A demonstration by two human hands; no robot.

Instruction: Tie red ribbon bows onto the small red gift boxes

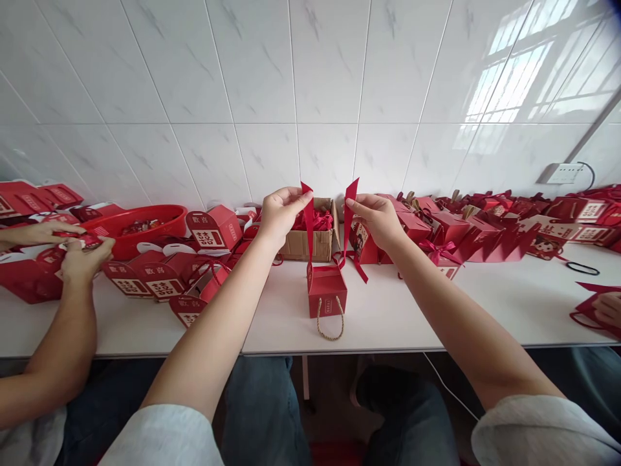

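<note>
A small red gift box with a rope handle stands on the white table in front of me. A red ribbon runs up from it in two ends. My left hand pinches the left ribbon end and holds it upright. My right hand pinches the right ribbon end and lifts it too. Both hands hover above and behind the box, apart from each other.
An open cardboard carton with red ribbons stands behind the box. Finished red boxes crowd the right; unfolded red boxes and a red basin lie left. Another person's hands work at left, and a hand at right.
</note>
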